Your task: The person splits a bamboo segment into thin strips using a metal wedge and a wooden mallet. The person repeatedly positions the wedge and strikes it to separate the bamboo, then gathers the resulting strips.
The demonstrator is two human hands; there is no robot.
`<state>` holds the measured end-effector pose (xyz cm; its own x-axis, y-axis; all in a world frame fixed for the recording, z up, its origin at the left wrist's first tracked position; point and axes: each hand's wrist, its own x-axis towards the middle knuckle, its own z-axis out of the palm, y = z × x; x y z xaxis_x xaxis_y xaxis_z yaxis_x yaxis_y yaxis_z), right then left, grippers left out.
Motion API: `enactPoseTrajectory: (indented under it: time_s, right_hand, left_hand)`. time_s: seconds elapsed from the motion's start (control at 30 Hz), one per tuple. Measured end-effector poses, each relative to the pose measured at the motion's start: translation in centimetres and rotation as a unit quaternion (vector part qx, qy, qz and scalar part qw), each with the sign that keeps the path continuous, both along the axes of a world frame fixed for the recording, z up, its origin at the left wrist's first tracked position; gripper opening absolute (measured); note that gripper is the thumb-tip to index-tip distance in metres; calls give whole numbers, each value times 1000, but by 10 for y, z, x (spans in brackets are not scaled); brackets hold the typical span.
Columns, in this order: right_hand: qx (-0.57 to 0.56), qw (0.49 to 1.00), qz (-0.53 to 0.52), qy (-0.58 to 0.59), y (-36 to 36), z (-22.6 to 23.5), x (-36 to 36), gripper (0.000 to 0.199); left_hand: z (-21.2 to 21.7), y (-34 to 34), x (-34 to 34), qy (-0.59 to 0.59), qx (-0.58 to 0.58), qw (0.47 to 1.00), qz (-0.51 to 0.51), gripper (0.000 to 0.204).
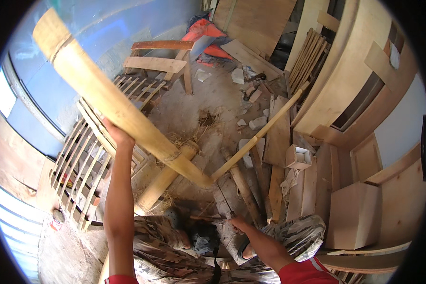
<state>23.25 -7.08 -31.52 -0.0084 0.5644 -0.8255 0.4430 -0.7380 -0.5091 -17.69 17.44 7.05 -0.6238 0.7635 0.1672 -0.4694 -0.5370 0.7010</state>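
A thick yellow bamboo pole [97, 87] slants from the upper left down to the middle. My left hand [119, 136] is closed around its underside, the fingers partly hidden behind it. From the pole's lower end a narrow bamboo strip [265, 130] runs off to the upper right, the two meeting in a V. My right hand [236, 221] grips a tool with a long, thin dark blade [225, 196]; the blade's tip reaches the V's lower point. Whether it is a knife or a saw I cannot tell. Beneath the pole lies another thick bamboo piece [163, 187].
Slatted bamboo frames [83, 165] stand at the left, with a wooden bench-like frame [161, 54] farther back. Boards and poles [244, 189] lie to the right, near a small open box [298, 156]. Wooden panels [355, 213] fill the right side. Bamboo shavings [175, 138] litter the floor.
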Motion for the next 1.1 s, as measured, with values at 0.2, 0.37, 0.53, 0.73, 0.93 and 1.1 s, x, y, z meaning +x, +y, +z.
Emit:
enactPoseTrajectory:
  time_s: [0.2,0.37,0.53,0.73,0.93,1.1]
  right_hand:
    - [108,962,141,-209,-25,-57,28,49]
    - [68,920,315,-225,-4,-74,42,47]
    - [35,937,261,-230,16,-44,13,48]
    - [56,982,-173,46,43,-52,-6,52]
    - [35,949,-252,185,90,-18,-16,56]
    - [63,961,-186,194,105,-5,-26,45]
  left_hand:
    - [3,-49,-28,31,34,999,23,69]
    - [-3,-78,-44,-50,20,998,-13,70]
    - [-38,-108,-101,-40,37,998,-38,64]
    - [-38,-111,-112,-30,26,998,-57,58]
    - [-46,-109,-127,-25,-41,999,-7,52]
    - [-47,-117,-161,-11,-84,996,3,55]
